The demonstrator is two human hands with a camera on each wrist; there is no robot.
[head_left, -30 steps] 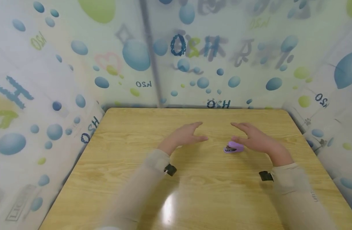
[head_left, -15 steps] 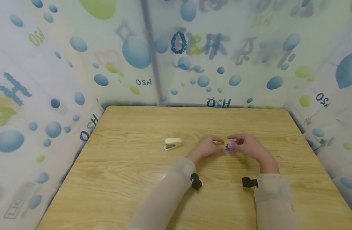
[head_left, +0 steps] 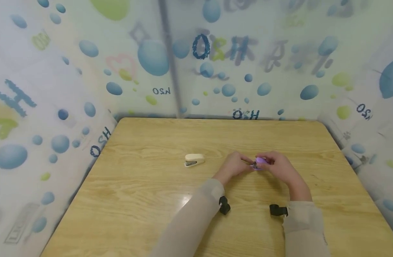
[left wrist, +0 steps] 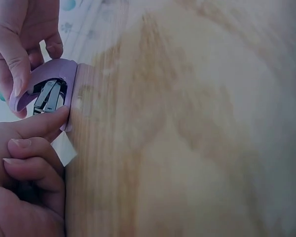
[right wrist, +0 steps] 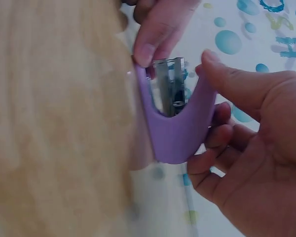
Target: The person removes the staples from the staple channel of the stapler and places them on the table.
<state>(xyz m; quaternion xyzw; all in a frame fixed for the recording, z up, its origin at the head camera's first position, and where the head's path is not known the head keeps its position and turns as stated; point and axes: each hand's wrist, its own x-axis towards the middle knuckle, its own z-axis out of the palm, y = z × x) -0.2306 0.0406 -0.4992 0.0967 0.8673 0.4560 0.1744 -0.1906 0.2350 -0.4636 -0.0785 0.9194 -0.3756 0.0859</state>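
Observation:
A small purple stapler (head_left: 262,161) sits on the right half of the table, its metal staple channel (right wrist: 170,86) showing between the top cover and the base. My left hand (head_left: 232,165) pinches the front end of the base with thumb and forefinger; its other fingers are curled in the left wrist view. From the other side my right hand (head_left: 281,169) grips the top cover, thumb on the cover's front end in the right wrist view and fingers round the far side. Farther left lies a cream stapler (head_left: 194,160), apart from both hands.
The wooden table (head_left: 135,192) has its back edge against a wall (head_left: 263,46) printed with blue and green drops. A dark camera mount (head_left: 224,206) is strapped at the left wrist and another mount (head_left: 278,210) at the right.
My left hand has moved right from the cream stapler, uncovering it, to the front of the purple stapler. My right hand has come down and taken hold of the purple stapler's cover.

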